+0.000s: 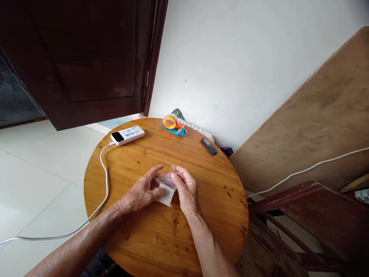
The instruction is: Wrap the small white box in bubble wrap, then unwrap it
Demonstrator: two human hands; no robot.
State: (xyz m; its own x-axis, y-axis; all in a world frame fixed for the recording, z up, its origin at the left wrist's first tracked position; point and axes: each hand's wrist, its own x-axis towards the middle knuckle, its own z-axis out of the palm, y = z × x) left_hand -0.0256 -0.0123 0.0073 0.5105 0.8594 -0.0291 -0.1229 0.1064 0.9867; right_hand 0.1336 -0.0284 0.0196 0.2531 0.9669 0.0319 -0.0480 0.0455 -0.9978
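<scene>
left hand (143, 191): pinches the packet (165, 191) from the left
right hand (186, 187): grips the packet's top edge
packet: just above the surface (161, 238)
tape dispenser (173, 125): well beyond the hands

Soft, even daylight fills the scene, bright on the white wall (245, 57) and the pale floor tiles (34, 173), which show a faint sheen but no hard glare. The dark door (86, 57) at upper left swallows detail and reads almost black. The round wooden table (138, 238) has a mild gloss, and shadows under the left hand (142, 192) and the right hand (187, 190) are short and diffuse. The wide lens bends straight lines toward the edges, so the door frame and the leaning board (317, 127) tilt strongly. Focus is sharp across the middle; a small patch at the table's far rim is pixelated, and the forearms at the bottom edge look stretched.
</scene>
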